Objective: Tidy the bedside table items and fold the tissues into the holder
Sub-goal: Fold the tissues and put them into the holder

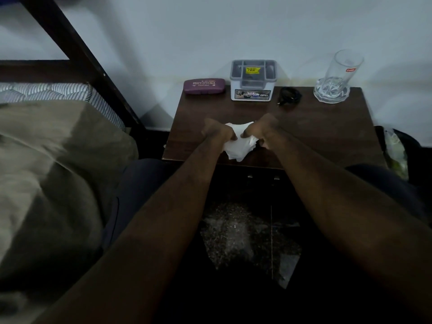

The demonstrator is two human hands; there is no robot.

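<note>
Both hands work at the front middle of the dark brown wooden desk (pixel 327 127). The left hand (pixel 216 133) and the right hand (pixel 259 129) are close together, and between them is the crumpled white paper tissue (pixel 236 146). The grip of each hand is narrow and holds the tissue: the fingers are curled and pinch its upper part, one hand on each side. The lower part of the sheet hangs loose over the front edge of the desk.

The grey and white plastic holder with open compartments (pixel 253 80) stands at the back of the desk, near the wall. From the grip it lies straight ahead, a little to the right of the middle line between the hands, well apart from the tissue. I judge that the right hand is slightly nearer to it.

The tissue is not flat, so its long axis is hard to tell; it seems to run from the far side toward the person. The fold is probably not finished, and after it the sheet must go forward and down into the holder from above.

The maroon hard spectacle case (pixel 204 86) lies just beside the holder on the left.
</note>
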